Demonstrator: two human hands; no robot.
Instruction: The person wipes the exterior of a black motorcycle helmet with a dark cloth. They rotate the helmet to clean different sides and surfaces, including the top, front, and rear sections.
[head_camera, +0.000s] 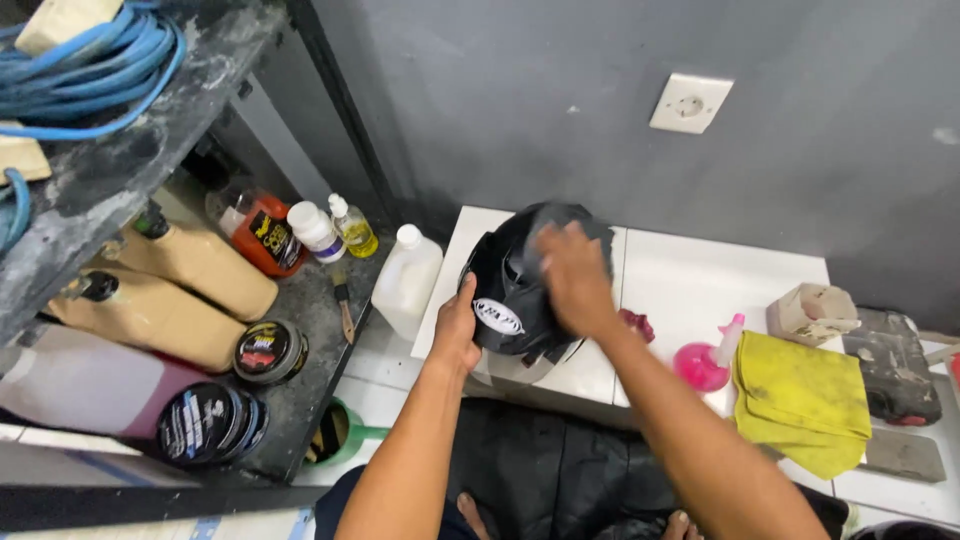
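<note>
Head view, nearest first: the left hand (457, 335) grips the side of a black helmet (515, 300), fingers curled against the shell beside its white oval badge. The right hand (572, 280) presses a dark cloth (560, 222) on the helmet's top, fingers spread flat over it. The helmet stands on a white tiled counter (690, 285) against the grey wall. To its right on the counter lie a pink spray bottle (705, 362) on its side and a folded yellow cloth (800, 400). Left of the helmet stands a white jug (407, 282), capped; its contents cannot be seen. On the dark shelf (300, 385) further left sit round black tins (268, 350), lids on, tan bottles (195, 265), an orange bottle (265, 235) and a small yellow bottle (354, 228).
</note>
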